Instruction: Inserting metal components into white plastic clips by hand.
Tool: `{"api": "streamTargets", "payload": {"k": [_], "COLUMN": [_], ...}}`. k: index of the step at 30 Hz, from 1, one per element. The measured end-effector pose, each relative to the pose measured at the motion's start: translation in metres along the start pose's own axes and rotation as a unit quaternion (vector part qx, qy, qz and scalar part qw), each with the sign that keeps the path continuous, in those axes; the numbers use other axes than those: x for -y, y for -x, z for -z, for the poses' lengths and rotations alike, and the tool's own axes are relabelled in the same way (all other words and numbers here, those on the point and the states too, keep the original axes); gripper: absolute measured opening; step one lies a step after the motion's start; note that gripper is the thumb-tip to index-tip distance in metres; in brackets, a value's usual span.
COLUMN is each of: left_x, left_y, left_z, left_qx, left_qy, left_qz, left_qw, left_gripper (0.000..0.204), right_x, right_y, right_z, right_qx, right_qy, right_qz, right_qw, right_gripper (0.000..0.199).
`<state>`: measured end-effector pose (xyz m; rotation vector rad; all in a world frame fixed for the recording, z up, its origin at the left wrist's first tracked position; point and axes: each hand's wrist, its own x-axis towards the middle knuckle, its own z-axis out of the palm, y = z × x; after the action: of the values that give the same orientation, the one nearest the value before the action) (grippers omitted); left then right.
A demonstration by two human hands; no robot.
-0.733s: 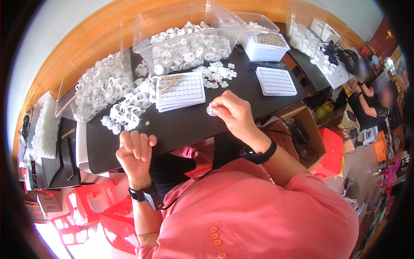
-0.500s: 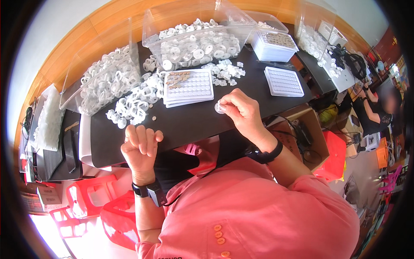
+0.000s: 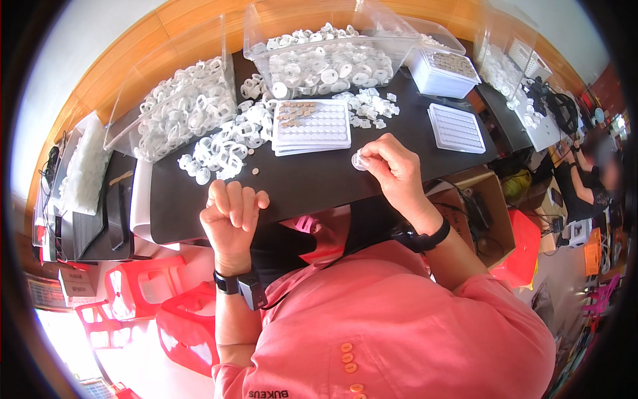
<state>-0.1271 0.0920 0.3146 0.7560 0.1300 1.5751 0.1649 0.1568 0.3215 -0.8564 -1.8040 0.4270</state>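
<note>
On the black worktop (image 3: 319,179), ringed by an orange-wood wall and red stools (image 3: 166,312), three white trays are lying: one (image 3: 311,126) in the middle, one (image 3: 456,128) to its right, one (image 3: 442,72) stacked farther back, with two clear bins of white rings (image 3: 325,60) behind. The right hand (image 3: 392,166) is pinching a small round white disc (image 3: 359,160) just above the worktop near its front edge, flat face roughly upward, no long axis showing. The left hand (image 3: 231,216) is resting at the front edge, curled shut into a loose fist, nothing visible inside.

tray (image 3: 312,126) on table (image 3: 319,183) (centre), loose rings (image 3: 226,143) left
</note>
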Motion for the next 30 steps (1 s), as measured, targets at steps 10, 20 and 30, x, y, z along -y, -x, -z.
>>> {"api": "streamTargets", "payload": {"k": [10, 20, 30], "left_x": [0.0003, -0.0005, 0.0004], "left_y": [-0.0002, -0.0002, -0.0002], "left_z": [-0.0022, 0.0003, 0.0035], "left_qx": [-0.010, -0.016, -0.023], "left_qy": [0.007, 0.015, 0.028], "left_qz": [0.001, 0.000, -0.002], "left_qw": [1.000, 1.000, 0.999], "left_gripper": [0.018, 0.019, 0.019], "right_x": [0.0018, 0.0018, 0.0044], "right_y": [-0.0004, 0.0001, -0.0014], "right_z": [0.0002, -0.0011, -0.0009], "right_qx": [0.007, 0.011, 0.015], "right_qy": [-0.001, -0.004, 0.003], "right_qz": [-0.008, -0.021, -0.010], "right_qw": [1.000, 1.000, 1.000], "right_gripper": [0.013, 0.013, 0.014]}}
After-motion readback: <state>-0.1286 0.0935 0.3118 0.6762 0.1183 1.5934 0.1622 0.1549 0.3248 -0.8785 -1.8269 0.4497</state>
